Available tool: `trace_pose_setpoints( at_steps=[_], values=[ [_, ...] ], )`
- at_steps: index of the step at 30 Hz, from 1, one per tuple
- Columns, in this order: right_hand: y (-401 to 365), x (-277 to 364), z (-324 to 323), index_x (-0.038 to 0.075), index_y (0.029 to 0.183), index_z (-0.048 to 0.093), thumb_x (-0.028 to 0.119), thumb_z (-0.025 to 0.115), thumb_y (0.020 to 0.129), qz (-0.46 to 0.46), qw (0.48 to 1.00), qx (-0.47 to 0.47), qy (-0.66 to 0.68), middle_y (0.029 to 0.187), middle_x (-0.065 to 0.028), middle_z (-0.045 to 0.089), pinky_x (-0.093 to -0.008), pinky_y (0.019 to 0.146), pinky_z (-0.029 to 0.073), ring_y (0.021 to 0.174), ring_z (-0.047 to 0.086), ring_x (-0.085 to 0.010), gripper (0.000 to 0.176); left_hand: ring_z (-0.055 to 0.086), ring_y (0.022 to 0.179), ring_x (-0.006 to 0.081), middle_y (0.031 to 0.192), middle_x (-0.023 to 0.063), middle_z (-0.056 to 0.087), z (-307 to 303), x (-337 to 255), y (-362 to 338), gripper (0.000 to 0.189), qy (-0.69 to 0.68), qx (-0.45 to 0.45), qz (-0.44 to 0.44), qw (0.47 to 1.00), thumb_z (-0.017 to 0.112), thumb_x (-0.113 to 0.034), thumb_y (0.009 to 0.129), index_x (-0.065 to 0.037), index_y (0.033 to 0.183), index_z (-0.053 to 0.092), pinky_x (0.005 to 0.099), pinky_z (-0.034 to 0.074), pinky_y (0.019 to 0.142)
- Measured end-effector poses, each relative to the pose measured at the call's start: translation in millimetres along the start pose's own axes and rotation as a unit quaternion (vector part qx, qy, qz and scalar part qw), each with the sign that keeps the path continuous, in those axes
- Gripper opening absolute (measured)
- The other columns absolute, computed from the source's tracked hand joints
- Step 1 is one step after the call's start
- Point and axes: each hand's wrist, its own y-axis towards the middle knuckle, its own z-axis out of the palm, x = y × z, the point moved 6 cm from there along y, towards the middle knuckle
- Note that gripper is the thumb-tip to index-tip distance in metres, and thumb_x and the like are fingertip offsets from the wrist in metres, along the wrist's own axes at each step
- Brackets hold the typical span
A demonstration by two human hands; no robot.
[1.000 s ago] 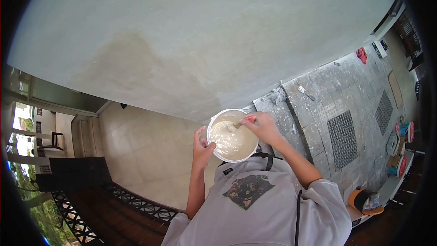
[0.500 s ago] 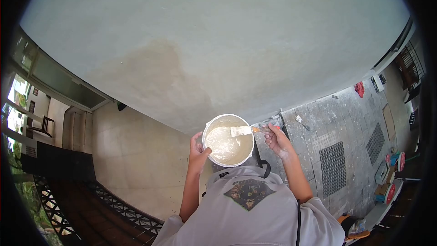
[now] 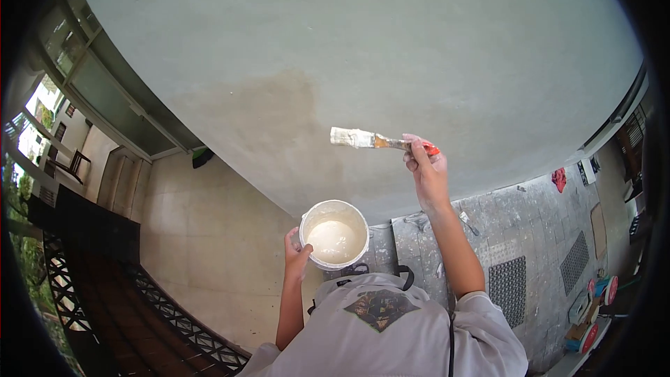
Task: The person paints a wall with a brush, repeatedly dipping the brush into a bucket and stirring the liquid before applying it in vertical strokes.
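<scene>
My left hand (image 3: pixel 296 249) grips the rim of a small white bucket (image 3: pixel 334 234) holding creamy white paint, kept in front of my chest. My right hand (image 3: pixel 423 165) is raised and shut on a paintbrush (image 3: pixel 377 141) with a red-orange handle. Its bristles, loaded with white paint, point left, close to the pale grey wall (image 3: pixel 363 49). A darker damp-looking patch (image 3: pixel 272 119) on the wall lies just left of the bristles.
Far below on the right is grey paving (image 3: pixel 530 237) with paint splatters, a dark drain grate (image 3: pixel 505 290), a red cloth (image 3: pixel 559 179) and wheeled toys (image 3: pixel 592 304). At left are a tiled surface (image 3: pixel 209 237), a black patterned railing (image 3: pixel 160 314) and a window (image 3: pixel 105 91).
My right hand lifted the brush out of the bucket and up toward the wall. The view tilted upward, and the bucket now sits lower in the picture.
</scene>
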Motion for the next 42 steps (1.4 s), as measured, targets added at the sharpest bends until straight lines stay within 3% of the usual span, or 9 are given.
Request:
trace_pose_setpoints(
  at_steps=[5,10,14,19,25,31,34,38,42],
  values=[
    [17.1,49.2,54.3,0.002,0.103,0.068,0.014,0.066,0.087,-0.215,0.955,0.051,-0.198,0.095,-0.0067,0.069,-0.0259,0.072,0.047,0.083,0.06,-0.0115,0.02,0.057,0.075,0.0154,0.093,0.0108,0.055,-74.1,74.6,11.7,0.069,0.019,-0.115,-0.035,0.993,0.061,0.001,0.071,-0.007,0.134,0.033,0.0285,0.047,0.065],
    [1.2,85.8,98.8,0.008,0.101,0.07,0.005,0.075,0.074,-0.457,0.77,0.095,-0.435,0.098,-0.0086,0.069,-0.0283,0.068,0.049,0.079,0.062,-0.0172,0.028,0.059,0.096,0.0275,0.111,0.0177,0.054,-137.6,162.4,10.0,0.068,0.079,-0.257,0.04,0.962,0.065,0.0,0.068,-0.005,0.129,0.034,0.0364,0.048,0.085],
    [-13.1,98.7,111.8,0.011,0.1,0.07,0.01,0.078,0.07,-0.557,0.69,0.097,-0.451,0.098,-0.0044,0.069,-0.0284,0.064,0.047,0.076,0.062,-0.0172,0.031,0.056,0.108,0.0327,0.117,0.0212,0.053,-195.1,219.6,-17.5,0.068,0.187,-0.383,-0.003,0.904,0.068,-0.002,0.067,-0.004,0.127,0.034,0.0412,0.044,0.094],
    [-28.7,65.0,109.0,0.016,0.103,0.067,0.016,0.077,0.07,-0.629,0.571,0.092,-0.52,0.103,0.0004,0.068,-0.0251,0.059,0.044,0.072,0.06,-0.0107,0.034,0.055,0.11,0.0369,0.121,0.0252,0.049,-235.3,274.9,-61.2,0.067,0.144,-0.431,-0.116,0.883,0.069,-0.002,0.067,-0.005,0.123,0.033,0.0442,0.045,0.095],
    [-34.8,15.1,96.6,0.016,0.105,0.066,0.02,0.073,0.075,-0.544,0.538,0.19,-0.615,0.104,0.003,0.067,-0.0264,0.061,0.043,0.078,0.06,-0.0099,0.031,0.054,0.108,0.0389,0.12,0.0272,0.046,-241.1,286.6,-92.9,0.068,0.1,-0.465,-0.186,0.86,0.067,0.001,0.067,-0.004,0.124,0.029,0.047,0.048,0.092],
    [-30.5,1.7,86.4,0.015,0.104,0.065,0.019,0.072,0.074,-0.472,0.575,0.257,-0.617,0.1,0.0037,0.066,-0.0284,0.066,0.044,0.081,0.059,-0.0114,0.031,0.053,0.108,0.0363,0.121,0.0271,0.044,-246.6,318.2,-82.4,0.07,0.025,-0.43,-0.197,0.881,0.065,0.002,0.068,-0.005,0.126,0.025,0.0476,0.048,0.091],
    [-15.3,39.4,101.7,0.015,0.104,0.066,0.019,0.074,0.074,-0.505,0.582,0.224,-0.596,0.097,0.0035,0.067,-0.0284,0.064,0.044,0.079,0.059,-0.0118,0.031,0.053,0.109,0.0345,0.122,0.0262,0.043,-252.3,337.0,-54.1,0.071,0.016,-0.375,-0.179,0.909,0.064,0.002,0.068,-0.005,0.127,0.023,0.0474,0.047,0.092],
    [-14.1,81.1,125.2,0.015,0.102,0.067,0.018,0.075,0.073,-0.582,0.583,0.146,-0.548,0.099,0.0033,0.068,-0.0266,0.061,0.043,0.073,0.058,-0.0109,0.03,0.052,0.109,0.0337,0.121,0.0251,0.043,-233.1,286.0,-44.5,0.071,0.075,-0.365,-0.183,0.91,0.063,0.003,0.068,-0.005,0.127,0.024,0.0461,0.045,0.094],
    [-24.2,88.8,127.1,0.015,0.102,0.068,0.016,0.076,0.073,-0.662,0.541,0.086,-0.512,0.104,0.0023,0.068,-0.0244,0.058,0.042,0.069,0.056,-0.0085,0.029,0.052,0.11,0.0336,0.121,0.0244,0.044,-233.4,277.6,-34.8,0.071,0.064,-0.344,-0.197,0.916,0.064,0.002,0.067,-0.005,0.126,0.026,0.0454,0.044,0.096]
  ],
)
